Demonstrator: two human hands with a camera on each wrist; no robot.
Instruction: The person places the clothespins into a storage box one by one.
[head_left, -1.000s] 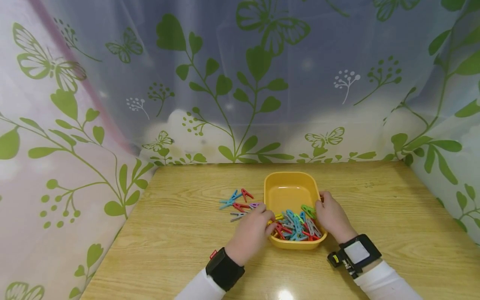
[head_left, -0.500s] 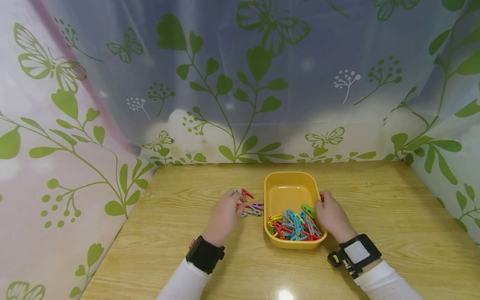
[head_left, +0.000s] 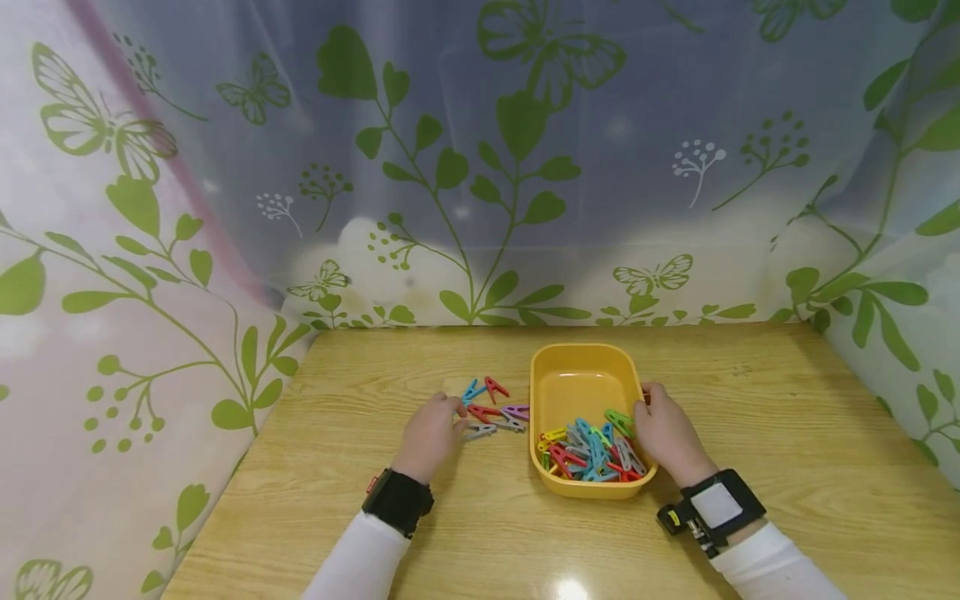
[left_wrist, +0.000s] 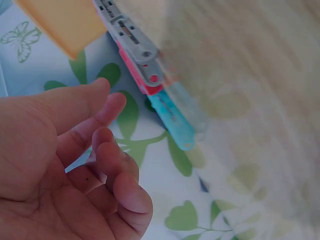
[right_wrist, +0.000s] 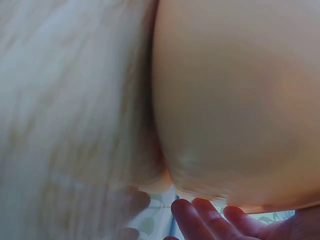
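My left hand (head_left: pixel 429 437) is just left of several loose clothespins on the table. Its fingers are loosely bent with nothing between them, as the left wrist view shows. Among the loose pieces are a blue clothespin (left_wrist: pixel 172 119), two red ones, a purple clothespin (head_left: pixel 516 412) and grey ones. My right hand (head_left: pixel 667 433) holds the right side of a yellow plastic tub (head_left: pixel 585 357), thumb at the rim and fingers along the outer wall (right_wrist: pixel 235 100). A heap of coloured clothespins (head_left: pixel 592 450) fills the tub's near half.
The wooden table (head_left: pixel 390 367) runs back to a curtain (head_left: pixel 450 192) with green leaves and butterflies, which also hangs at both sides. The tub's left wall is close beside the purple clothespin.
My left hand has moved left from the tub's rim, over the loose clothespins, to their left side, uncovering most of them. My right hand stays on the tub.
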